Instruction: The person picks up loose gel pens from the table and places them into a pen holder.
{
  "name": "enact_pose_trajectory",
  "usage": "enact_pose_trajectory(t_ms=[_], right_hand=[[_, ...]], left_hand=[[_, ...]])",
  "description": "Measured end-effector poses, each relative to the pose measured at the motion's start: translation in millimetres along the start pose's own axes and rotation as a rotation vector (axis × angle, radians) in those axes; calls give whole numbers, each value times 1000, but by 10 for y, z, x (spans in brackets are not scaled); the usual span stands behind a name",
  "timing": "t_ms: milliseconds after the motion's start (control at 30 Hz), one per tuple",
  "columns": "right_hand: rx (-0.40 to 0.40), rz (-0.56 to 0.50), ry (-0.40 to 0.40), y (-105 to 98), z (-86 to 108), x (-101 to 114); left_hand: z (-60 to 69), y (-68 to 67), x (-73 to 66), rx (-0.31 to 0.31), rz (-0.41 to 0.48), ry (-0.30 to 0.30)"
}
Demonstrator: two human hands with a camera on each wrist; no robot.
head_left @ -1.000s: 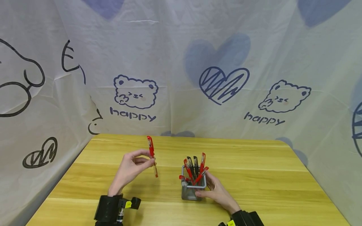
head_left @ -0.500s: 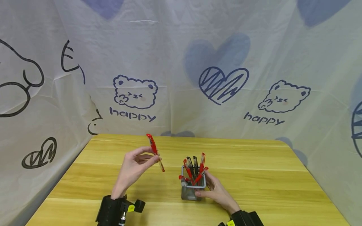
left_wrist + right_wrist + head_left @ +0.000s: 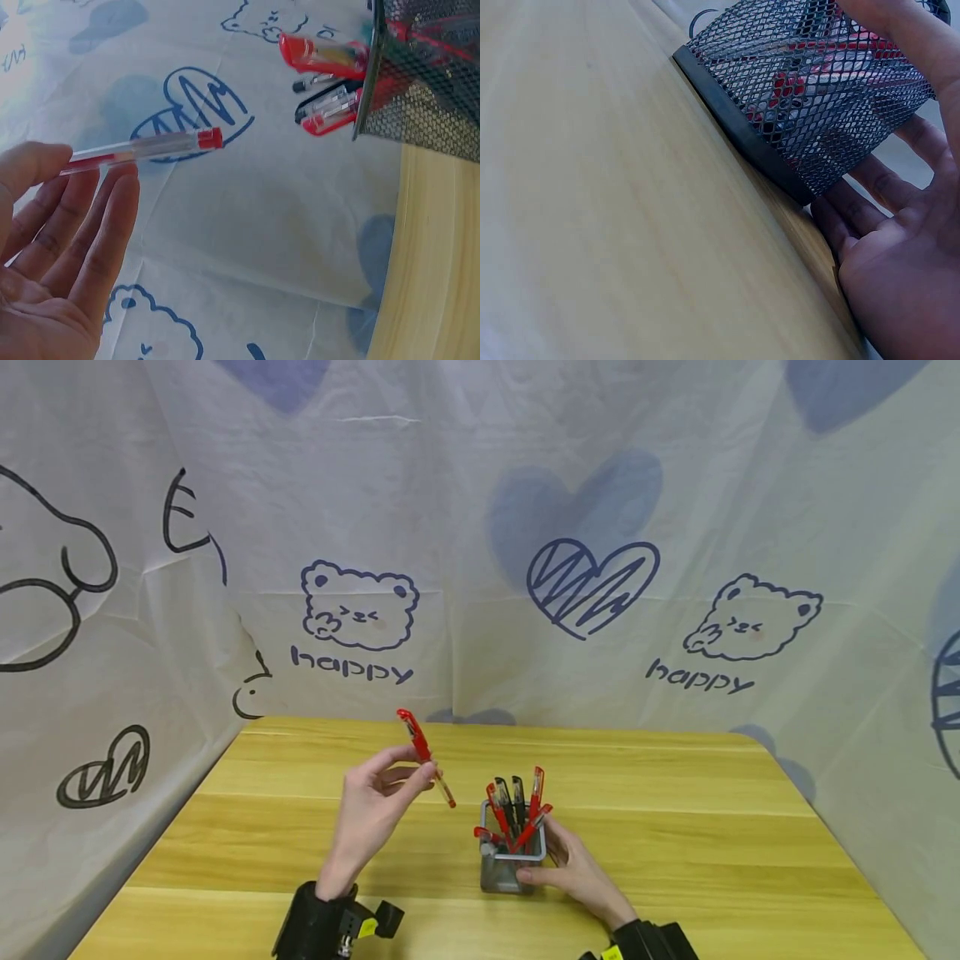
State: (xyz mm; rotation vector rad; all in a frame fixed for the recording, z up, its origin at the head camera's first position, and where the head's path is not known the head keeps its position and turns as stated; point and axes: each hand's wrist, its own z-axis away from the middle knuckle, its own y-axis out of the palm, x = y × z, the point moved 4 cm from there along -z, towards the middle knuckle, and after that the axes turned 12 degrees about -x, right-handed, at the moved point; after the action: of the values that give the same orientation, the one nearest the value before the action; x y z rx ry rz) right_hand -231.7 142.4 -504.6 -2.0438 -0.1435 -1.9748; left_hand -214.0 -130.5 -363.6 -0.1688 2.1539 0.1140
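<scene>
My left hand pinches a red gel pen between thumb and fingers, held in the air to the left of the pen holder. The pen leans, its red cap up and its clear barrel pointing down to the right. A dark mesh pen holder stands on the table with several red and black pens in it. My right hand grips the holder from the right, thumb on its near side. In the right wrist view, fingers reach behind the mesh.
The wooden table runs back to a pale curtain with drawn bears and hearts. This cloth also hangs along the left and right sides. Each wrist wears a black strap with a camera.
My left hand has moved right and slightly up with the red pen, closer to the holder, and the pen now leans more. The right hand and the holder have stayed put.
</scene>
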Motion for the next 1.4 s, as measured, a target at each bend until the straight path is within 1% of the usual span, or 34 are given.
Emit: enact_pose_trajectory(t_ms=[67, 133, 233, 267, 367, 467, 500, 567, 733, 867, 1100, 1233, 1300, 1400], right_hand=[[4, -1, -3, 5, 9, 13], [5, -2, -1, 9, 17, 27], [6, -4, 1, 12, 26, 39], [7, -5, 2, 12, 28, 42], [6, -5, 2, 11, 24, 39], [5, -5, -2, 9, 13, 28], [3, -6, -4, 9, 9, 24], [3, -7, -8, 9, 3, 17], [4, -11, -33, 6, -2, 16], [5, -14, -34, 2, -2, 17], [9, -10, -37, -1, -5, 16], [14, -17, -32, -4, -5, 10], [17, -18, -30, -4, -6, 8], [21, -23, -34, -3, -6, 9]], left_hand=[[7, 30, -18, -6, -14, -9], [18, 61, -47, -12, -18, 0], [40, 111, -86, -15, -8, 58], [48, 131, 53, -8, 19, 102], [81, 185, 33, -5, 0, 157], [114, 247, 23, 5, -48, 168], [127, 266, -129, -1, -98, 152], [150, 310, -143, 4, -126, 162], [198, 410, -203, 14, -131, 209], [234, 473, -208, 40, -139, 227], [288, 567, -146, 108, -152, 224], [311, 609, -121, 132, -146, 222], [317, 628, -114, 137, -144, 232], [325, 652, -110, 140, -160, 263]])
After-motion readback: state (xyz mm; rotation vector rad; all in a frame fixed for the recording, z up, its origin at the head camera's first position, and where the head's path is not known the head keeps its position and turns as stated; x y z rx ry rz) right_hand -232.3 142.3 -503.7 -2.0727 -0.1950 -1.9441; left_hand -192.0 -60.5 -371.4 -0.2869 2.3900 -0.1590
